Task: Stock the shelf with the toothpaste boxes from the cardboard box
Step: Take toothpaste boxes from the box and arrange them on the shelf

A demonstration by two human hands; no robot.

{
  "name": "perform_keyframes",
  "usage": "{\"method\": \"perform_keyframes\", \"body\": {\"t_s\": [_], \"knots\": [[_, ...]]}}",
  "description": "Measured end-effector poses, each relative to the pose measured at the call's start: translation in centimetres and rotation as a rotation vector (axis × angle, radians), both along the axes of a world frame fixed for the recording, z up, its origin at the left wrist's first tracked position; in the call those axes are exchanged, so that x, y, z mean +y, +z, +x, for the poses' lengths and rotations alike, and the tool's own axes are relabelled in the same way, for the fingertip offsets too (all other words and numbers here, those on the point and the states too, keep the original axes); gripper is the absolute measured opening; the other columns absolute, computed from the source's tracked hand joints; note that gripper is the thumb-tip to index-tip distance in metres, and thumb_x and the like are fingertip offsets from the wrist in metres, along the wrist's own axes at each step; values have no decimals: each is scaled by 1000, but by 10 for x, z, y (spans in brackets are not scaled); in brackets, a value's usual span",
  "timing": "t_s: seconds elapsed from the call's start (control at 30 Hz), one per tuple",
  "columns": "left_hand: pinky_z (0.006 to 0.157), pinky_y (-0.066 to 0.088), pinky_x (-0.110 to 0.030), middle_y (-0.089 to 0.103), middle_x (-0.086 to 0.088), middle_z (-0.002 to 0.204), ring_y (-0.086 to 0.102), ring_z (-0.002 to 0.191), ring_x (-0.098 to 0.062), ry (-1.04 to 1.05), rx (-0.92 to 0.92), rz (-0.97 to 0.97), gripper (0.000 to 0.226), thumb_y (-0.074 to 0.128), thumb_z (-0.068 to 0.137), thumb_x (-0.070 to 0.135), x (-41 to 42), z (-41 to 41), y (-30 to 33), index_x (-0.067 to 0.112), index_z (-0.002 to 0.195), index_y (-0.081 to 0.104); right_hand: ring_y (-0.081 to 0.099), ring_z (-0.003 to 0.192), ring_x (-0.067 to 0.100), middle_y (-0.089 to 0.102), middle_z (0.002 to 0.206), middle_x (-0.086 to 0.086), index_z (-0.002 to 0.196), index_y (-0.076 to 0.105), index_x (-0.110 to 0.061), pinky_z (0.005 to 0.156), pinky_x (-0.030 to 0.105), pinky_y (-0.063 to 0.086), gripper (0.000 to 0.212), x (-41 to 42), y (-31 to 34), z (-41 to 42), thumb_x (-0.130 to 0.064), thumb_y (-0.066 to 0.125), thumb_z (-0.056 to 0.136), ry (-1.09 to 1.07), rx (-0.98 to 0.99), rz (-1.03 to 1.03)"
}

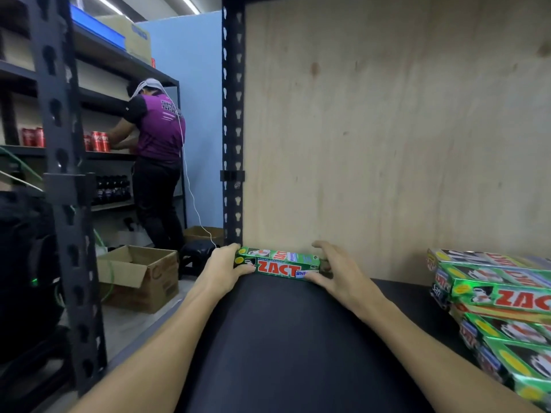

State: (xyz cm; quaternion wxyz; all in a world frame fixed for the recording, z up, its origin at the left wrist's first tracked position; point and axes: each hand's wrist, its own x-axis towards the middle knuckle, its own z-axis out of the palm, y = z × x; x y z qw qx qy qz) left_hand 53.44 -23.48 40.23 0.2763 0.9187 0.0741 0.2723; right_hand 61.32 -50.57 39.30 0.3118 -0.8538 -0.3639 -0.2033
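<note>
A green toothpaste box (278, 263) with red ZACT lettering lies lengthwise at the back left of the black shelf (286, 338), against the plywood back panel. My left hand (225, 269) grips its left end, fingers curled over the top. My right hand (334, 271) holds its right end, fingers curled around it. A pile of several more green toothpaste boxes (501, 305) is stacked at the shelf's right edge. An open cardboard box (140, 278) stands on the floor to the left, below the shelf.
A black perforated upright post (232, 123) borders the shelf's left side, another (64, 189) stands nearer left. A person in a purple shirt (158, 144) works at a far rack with red cans (100, 141). A black stool (198, 257) sits on the floor.
</note>
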Motion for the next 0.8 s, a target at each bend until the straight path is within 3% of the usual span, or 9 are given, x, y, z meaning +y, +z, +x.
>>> {"method": "perform_keyframes", "body": {"t_s": [0.07,0.17,0.3,0.47,0.63,0.8], "knots": [[85,55,-41,70,-1,100,64,88,-17,18,-4,10,42,78,85,35,1,5,0,9,113,61,57,107,13,50,128,-9,135,37,-37,91,42,55,62,1,-1,6,-47,73,85,-10,-32,10],[79,54,-37,67,4,92,61,82,-13,36,-11,16,40,79,84,36,0,5,1,11,109,60,57,91,6,51,117,-7,133,42,-33,87,39,57,65,2,0,12,-41,80,80,-18,-24,67],[79,53,-35,66,3,97,61,87,-16,47,-14,37,45,77,85,38,-2,3,1,13,117,60,58,88,5,51,109,-5,133,41,-36,87,39,57,71,0,0,10,-44,82,76,-27,3,101],[85,54,-38,66,-3,112,61,99,-20,78,5,117,50,72,88,44,-9,-4,0,11,122,56,53,83,-1,51,115,-3,140,36,-34,87,37,55,70,-6,2,-6,-46,76,83,-54,23,124],[94,48,-36,56,-5,122,49,117,-23,142,-13,227,58,69,88,46,-26,-25,0,11,129,49,52,92,5,50,127,2,150,28,-27,94,35,51,80,-22,4,-35,-52,70,86,-115,76,108],[95,44,-32,53,-6,121,46,115,-24,194,-41,350,54,64,93,39,-51,-57,0,8,134,46,54,108,16,50,131,1,150,27,-26,99,39,49,77,-40,-1,-76,-52,67,89,-146,74,76]]}}
